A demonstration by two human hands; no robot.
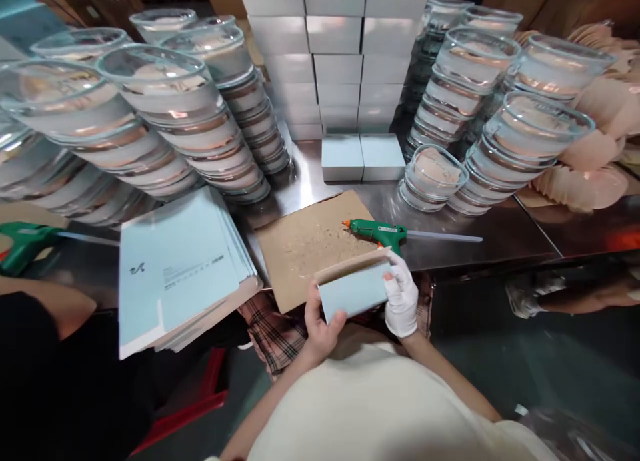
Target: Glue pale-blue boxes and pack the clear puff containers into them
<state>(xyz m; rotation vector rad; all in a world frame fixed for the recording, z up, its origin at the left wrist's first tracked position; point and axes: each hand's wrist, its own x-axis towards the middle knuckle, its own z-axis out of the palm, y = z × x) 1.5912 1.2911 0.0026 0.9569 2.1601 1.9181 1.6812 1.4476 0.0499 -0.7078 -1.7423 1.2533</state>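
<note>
A small light-blue cardboard box [353, 289] with a brown inner flap is held close to my body, just below the table's front edge. My left hand [320, 324] is bare and grips its left end, thumb on the blue face. My right hand [401, 293], in a white glove, clasps its right end. Right behind the box, a green hot-glue gun [376, 231] with a clear glue stick lies on the steel table, its nozzle over a brown cardboard sheet [305, 244] spotted with dried glue.
A stack of flat blue box blanks [180, 268] lies to the left. Two closed blue boxes [363, 156] sit before a wall of stacked boxes [335, 54]. Stacks of glass bowls [165, 121] [500, 114] flank both sides. A second green glue gun [23, 244] and another person's arm [45, 308] are at far left.
</note>
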